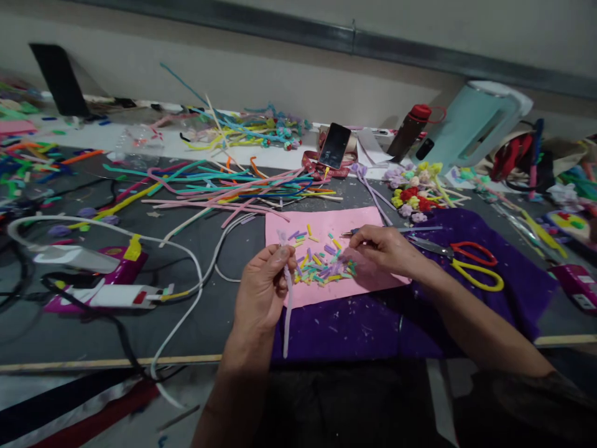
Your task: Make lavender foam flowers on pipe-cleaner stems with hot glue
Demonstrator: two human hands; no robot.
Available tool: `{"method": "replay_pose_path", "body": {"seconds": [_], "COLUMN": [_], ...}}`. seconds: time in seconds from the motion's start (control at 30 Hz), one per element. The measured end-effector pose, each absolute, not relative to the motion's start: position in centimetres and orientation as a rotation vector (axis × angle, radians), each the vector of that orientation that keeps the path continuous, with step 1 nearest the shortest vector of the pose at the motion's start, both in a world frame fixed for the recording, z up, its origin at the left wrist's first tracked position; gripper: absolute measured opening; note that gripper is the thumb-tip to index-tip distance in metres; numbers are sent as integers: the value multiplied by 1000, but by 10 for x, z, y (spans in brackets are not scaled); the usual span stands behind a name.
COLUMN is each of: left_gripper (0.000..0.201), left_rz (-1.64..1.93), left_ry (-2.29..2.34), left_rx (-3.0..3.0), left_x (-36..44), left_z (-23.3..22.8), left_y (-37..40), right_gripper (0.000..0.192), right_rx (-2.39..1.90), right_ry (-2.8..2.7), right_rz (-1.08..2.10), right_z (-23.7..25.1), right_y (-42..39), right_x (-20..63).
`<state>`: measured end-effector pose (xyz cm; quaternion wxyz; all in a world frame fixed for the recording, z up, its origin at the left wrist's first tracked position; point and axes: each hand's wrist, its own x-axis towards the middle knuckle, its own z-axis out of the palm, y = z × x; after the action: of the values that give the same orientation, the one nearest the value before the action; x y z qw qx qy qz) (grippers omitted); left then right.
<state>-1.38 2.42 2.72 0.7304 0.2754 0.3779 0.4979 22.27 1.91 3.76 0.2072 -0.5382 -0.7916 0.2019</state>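
Note:
My left hand [268, 274] is closed around a pale lilac pipe cleaner [288, 317]. The stem hangs below the fist, and a small lilac tuft shows above the thumb. My right hand [380, 246] hovers at the right part of a pink felt sheet [280, 221], fingertips pinched together; anything between them is too small to tell. Short cut pipe cleaner pieces [326, 264] in yellow, purple and green lie scattered on the sheet, left of this hand. A thin pen-like tool [347, 234] lies by its fingers. Under the sheet is a dark purple cloth [345, 330].
Scissors [476, 255] with red and yellow handles lie on the right. Long pipe cleaners [242, 186] spread behind the sheet, with pipe cleaner flowers [413, 196] to the right. A phone [334, 146], bottle [409, 132] and kettle [471, 121] stand behind. White cable [200, 274] loops left.

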Motion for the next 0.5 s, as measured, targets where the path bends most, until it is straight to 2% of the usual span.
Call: {"method": "replay_pose_path", "body": {"seconds": [0.23,0.5], "left_gripper": [17,16], "left_rz": [1076,1046], "left_ry": [845,854], "left_rx": [632,607], "left_x": [-13,-11], "left_z": [26,27], "left_y": [24,25], "right_gripper": [20,22], "right_rx": [-1647,-1585], "right_ry": [-2420,-2507], "right_rz": [414,500], "right_z": [32,31], "right_y": [14,-9], "right_x": [229,221]}}
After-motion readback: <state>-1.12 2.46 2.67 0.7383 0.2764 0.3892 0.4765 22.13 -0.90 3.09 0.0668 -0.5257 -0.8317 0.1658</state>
